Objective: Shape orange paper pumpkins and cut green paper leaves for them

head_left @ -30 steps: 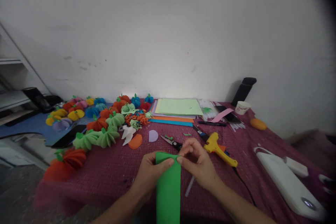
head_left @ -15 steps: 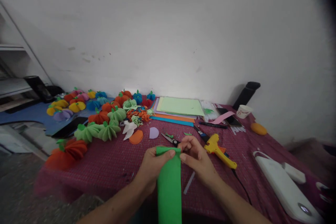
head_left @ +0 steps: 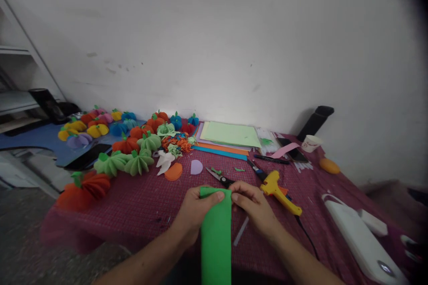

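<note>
A long strip of green paper [head_left: 216, 240] hangs down in front of me, its upper end near the table's front edge. My left hand [head_left: 194, 211] is closed on that upper end, thumb flat on the front face. At the strip's top right corner, the thumb and fingers of my right hand [head_left: 252, 205] pinch the paper's edge. Just beyond my hands lie black-handled scissors [head_left: 223, 180], partly hidden by my right fingers. A yellow glue gun [head_left: 279, 192] rests to the right of my right hand.
Paper pumpkins [head_left: 138, 163] in several colours crowd the left side. Paper sheets [head_left: 230, 134] are stacked by the wall, beside orange scraps [head_left: 180, 142]. To the right stand a paper cup [head_left: 310, 143] and a black cylinder [head_left: 316, 122]; a white power bank [head_left: 363, 240] lies nearer.
My right fingers have come down and closed on the strip's top right corner; before, they were raised and more spread. My left hand keeps its hold, and the view has shifted slightly.
</note>
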Available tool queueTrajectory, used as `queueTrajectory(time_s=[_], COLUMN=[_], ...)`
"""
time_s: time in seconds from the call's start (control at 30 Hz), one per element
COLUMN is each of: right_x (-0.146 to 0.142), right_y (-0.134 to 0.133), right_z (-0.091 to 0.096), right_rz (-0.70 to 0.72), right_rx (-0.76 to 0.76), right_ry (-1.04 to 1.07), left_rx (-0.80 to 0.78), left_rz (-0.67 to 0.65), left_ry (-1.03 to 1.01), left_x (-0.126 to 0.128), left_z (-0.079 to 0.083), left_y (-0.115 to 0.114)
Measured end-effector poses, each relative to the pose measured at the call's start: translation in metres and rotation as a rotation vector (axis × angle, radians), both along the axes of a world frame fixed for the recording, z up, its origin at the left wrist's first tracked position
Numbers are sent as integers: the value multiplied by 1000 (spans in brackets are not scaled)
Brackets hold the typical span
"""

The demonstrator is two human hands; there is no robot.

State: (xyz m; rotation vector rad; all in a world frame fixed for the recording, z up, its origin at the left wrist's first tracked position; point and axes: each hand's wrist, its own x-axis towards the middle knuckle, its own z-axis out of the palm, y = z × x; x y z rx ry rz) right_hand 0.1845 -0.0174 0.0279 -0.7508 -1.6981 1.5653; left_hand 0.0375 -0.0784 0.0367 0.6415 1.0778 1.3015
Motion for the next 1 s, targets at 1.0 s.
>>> queueTrajectory(time_s=[1.0], right_x=[10], right_y=[2], right_z=[11], right_rz=[64], right_rx=[-3], right_ry=[-63], left_rx=[-10], left_rz=[-107], left_ry=[-58], left_x=[-4], left_z=[-3], left_y=[3])
